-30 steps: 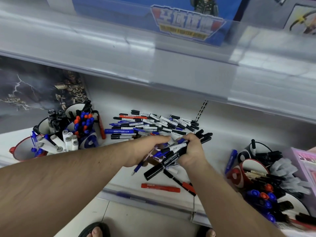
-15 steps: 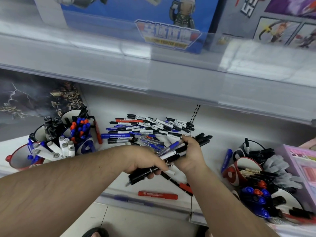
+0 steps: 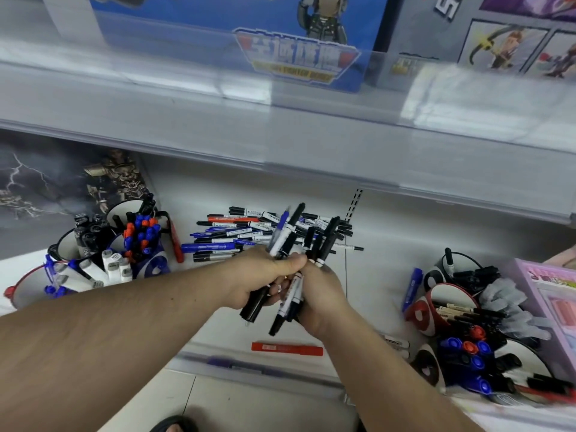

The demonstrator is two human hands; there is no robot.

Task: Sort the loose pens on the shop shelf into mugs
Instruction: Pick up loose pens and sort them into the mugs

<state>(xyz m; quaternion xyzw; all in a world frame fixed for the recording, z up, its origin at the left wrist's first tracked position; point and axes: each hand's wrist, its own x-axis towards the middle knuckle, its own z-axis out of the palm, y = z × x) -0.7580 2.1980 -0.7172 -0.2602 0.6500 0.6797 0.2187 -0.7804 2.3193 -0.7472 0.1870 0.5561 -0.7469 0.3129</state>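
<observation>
Mugs [image 3: 93, 254] full of pens at shelf left, loose pens [image 3: 237, 235] piled behind, left hand [image 3: 258, 280] and right hand [image 3: 321, 294] together, both gripping one bundle of pens [image 3: 290, 244], red marker [image 3: 286, 349] near shelf [image 3: 383, 269] edge, more mugs [image 3: 448, 304] at right

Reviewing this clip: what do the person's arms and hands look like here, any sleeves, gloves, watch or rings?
Both forearms are bare as far as the frame shows, no sleeves visible. The left hand and right hand wear no gloves. No watch, bracelet or ring shows on either.
</observation>
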